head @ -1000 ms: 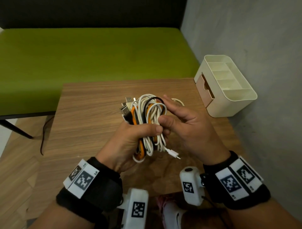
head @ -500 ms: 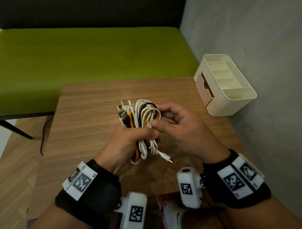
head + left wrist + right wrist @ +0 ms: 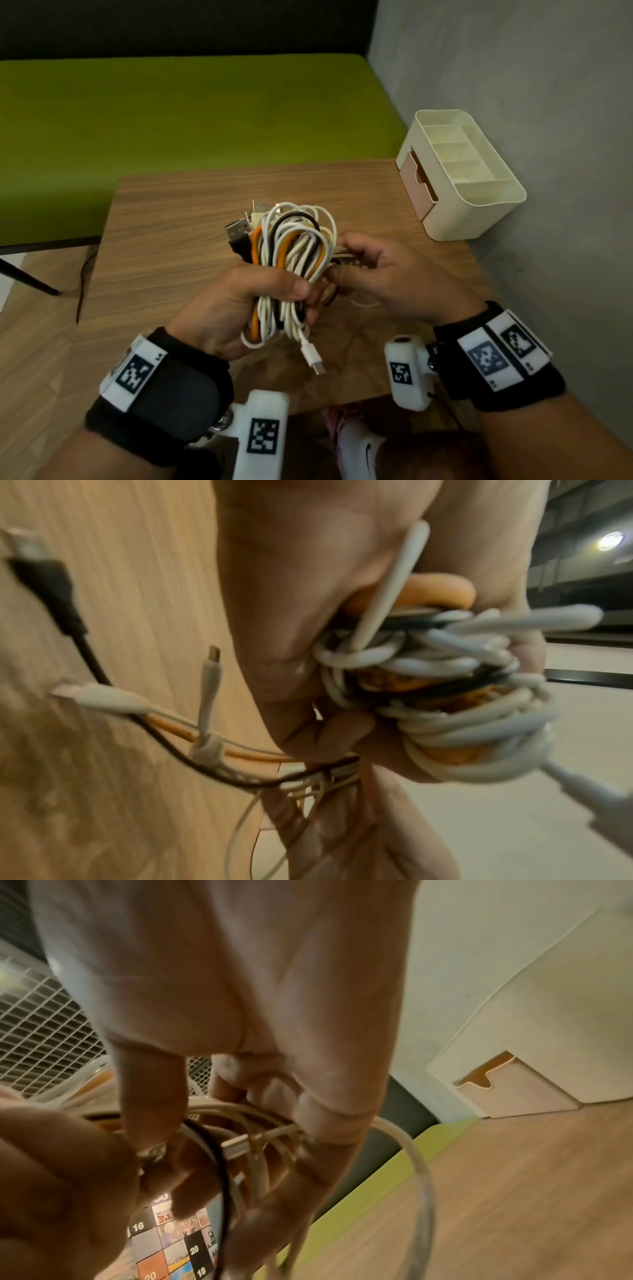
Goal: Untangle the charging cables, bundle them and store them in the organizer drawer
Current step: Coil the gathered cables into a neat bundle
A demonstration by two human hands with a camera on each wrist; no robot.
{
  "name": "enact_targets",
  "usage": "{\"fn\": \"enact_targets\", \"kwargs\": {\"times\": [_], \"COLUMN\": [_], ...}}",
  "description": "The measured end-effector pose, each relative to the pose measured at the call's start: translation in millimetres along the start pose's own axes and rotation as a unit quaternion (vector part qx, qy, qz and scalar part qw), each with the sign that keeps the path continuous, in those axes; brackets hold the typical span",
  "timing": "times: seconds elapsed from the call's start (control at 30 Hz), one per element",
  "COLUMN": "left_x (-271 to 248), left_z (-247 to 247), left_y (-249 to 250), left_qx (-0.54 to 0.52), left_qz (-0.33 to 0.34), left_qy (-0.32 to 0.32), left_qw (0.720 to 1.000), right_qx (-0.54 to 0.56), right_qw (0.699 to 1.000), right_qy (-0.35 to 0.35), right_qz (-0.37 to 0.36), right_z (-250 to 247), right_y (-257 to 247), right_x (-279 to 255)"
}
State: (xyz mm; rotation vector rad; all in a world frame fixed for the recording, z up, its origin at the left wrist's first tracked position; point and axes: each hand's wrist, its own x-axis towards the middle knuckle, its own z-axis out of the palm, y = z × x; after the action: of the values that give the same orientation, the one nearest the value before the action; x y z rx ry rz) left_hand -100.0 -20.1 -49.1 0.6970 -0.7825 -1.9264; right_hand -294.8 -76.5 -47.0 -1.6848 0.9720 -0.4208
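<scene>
The left hand [image 3: 239, 301] clamped the coiled cables [image 3: 294, 246] to keep the loops together while the right hand [image 3: 380, 274] pinched loose strands, apparently for wrapping.

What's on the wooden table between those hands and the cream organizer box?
Nothing: bare wooden table between the right hand and the cream organizer box, per the head view.

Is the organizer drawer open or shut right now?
Shut: the pink drawer front sits flush in the organizer.
</scene>
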Motion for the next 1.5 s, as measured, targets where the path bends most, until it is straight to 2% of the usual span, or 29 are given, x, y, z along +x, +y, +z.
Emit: {"fn": "enact_targets", "kwargs": {"times": [0.1, 0.27, 0.37, 0.53, 0.63, 0.7, 0.77, 0.83, 0.9, 0.97, 1.03, 1.1, 1.2, 1.3, 1.37, 1.43, 1.5], "left_x": [0, -6, -6, -2, 0, -1, -3, -5, -7, -7, -5, -2, 1, 1, 1, 3, 3], "left_z": [-4, -12, -16, -17, -17, -19, -25, -29, -32, -32, -30, -26, -22, -16, -12, -8, -5], "left_y": [3, 12, 13, 4, 4, 8, 14, 19, 23, 23, 20, 15, 9, 2, -2, -5, -5], "left_qx": [-0.003, -0.033, -0.021, 0.065, 0.075, 0.054, 0.006, -0.026, -0.034, -0.026, -0.008, 0.008, 0.042, 0.089, 0.111, 0.110, 0.085], "left_qz": [0.010, 0.034, 0.045, 0.051, 0.076, 0.095, 0.110, 0.124, 0.133, 0.128, 0.115, 0.104, 0.074, 0.036, 0.031, 0.032, 0.037], "left_qy": [0.021, 0.024, 0.042, 0.142, 0.173, 0.173, 0.168, 0.155, 0.152, 0.167, 0.178, 0.187, 0.183, 0.153, 0.129, 0.096, 0.070], "left_qw": [1.000, 0.999, 0.998, 0.986, 0.979, 0.979, 0.980, 0.980, 0.979, 0.977, 0.977, 0.977, 0.979, 0.984, 0.985, 0.989, 0.993], "right_qx": [0.021, -0.093, -0.104, 0.065, 0.219, 0.230, 0.169, 0.187, 0.251, 0.270, 0.225, 0.161, 0.080, 0.106, 0.163, 0.181, 0.195], "right_qw": [1.000, 0.994, 0.992, 0.992, 0.972, 0.971, 0.983, 0.975, 0.946, 0.921, 0.919, 0.927, 0.928, 0.918, 0.916, 0.940, 0.970], "right_qy": [-0.002, 0.024, 0.060, 0.111, 0.084, 0.056, 0.049, 0.083, 0.162, 0.243, 0.297, 0.330, 0.359, 0.332, 0.295, 0.217, 0.088], "right_qz": [0.017, 0.043, 0.024, 0.008, 0.011, 0.029, 0.048, 0.083, 0.125, 0.141, 0.127, 0.080, -0.058, -0.189, -0.217, -0.190, -0.117], "right_z": [1, -4, -1, 13, 14, 9, 3, -3, -11, -20, -24, -21, -10, 0, 0, -3, -4], "right_y": [-3, -7, -5, -4, -7, -3, 2, 7, 9, 12, 17, 15, 4, -9, -13, -12, -7], "right_x": [-1, -1, -2, 1, 3, 2, 1, 2, 4, 4, 4, 3, 1, 0, 0, 1, 0]}}
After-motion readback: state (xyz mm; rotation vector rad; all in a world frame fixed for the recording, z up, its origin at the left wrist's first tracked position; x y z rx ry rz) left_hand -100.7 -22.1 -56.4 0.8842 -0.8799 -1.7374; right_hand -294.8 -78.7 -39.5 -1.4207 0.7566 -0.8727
